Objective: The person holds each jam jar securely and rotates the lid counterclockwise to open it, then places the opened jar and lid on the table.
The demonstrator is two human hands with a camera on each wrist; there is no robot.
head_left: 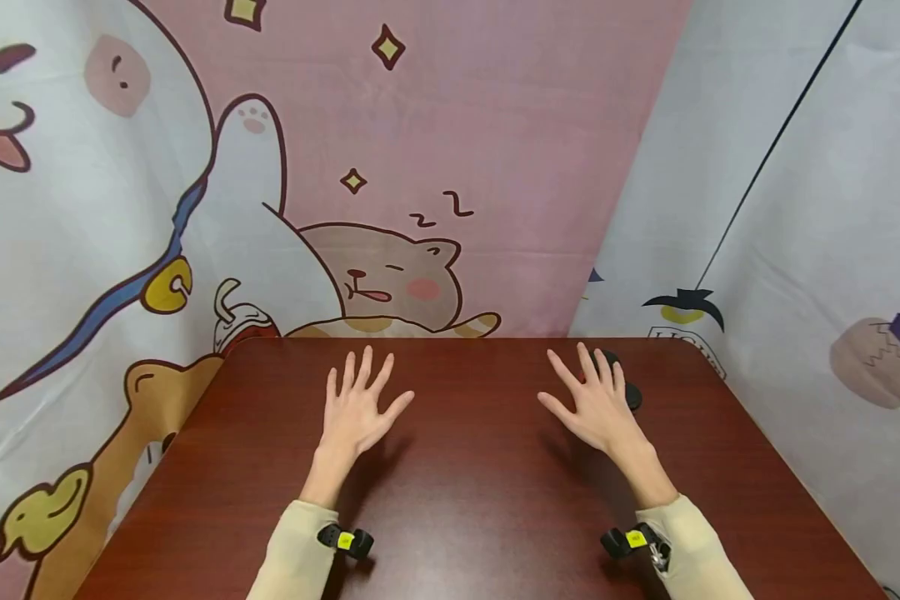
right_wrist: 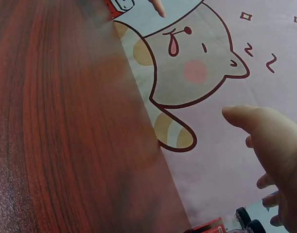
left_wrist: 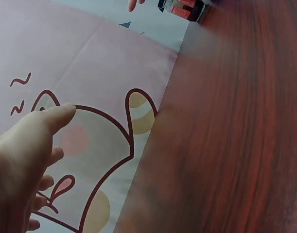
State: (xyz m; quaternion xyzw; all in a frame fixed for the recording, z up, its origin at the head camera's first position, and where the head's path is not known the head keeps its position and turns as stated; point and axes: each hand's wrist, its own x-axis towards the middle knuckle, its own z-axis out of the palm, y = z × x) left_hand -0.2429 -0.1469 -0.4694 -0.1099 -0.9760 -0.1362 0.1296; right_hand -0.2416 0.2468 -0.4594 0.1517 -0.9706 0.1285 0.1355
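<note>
Above the brown wooden table point(head_left: 450, 500), my left hand point(head_left: 354, 417) is held out with its fingers straight and spread, and nothing is in it. To the right, my right hand point(head_left: 600, 412) is raised in the same way, also holding nothing. Partly hidden behind the right hand is a small object with black rounded parts point(head_left: 633, 397). Red and black sides of this object point(left_wrist: 183, 9) show at the top of the left wrist view. At the bottom of the right wrist view its red part point(right_wrist: 210, 227) is cut off by the frame, so its kind is unclear.
A cloth backdrop point(head_left: 495, 125) with cartoon animals hangs behind the table's far edge and along its left. On the right hangs pale patterned cloth point(head_left: 817, 250). Each wrist wears a black strap device, on the left point(head_left: 347, 542) and on the right point(head_left: 636, 540).
</note>
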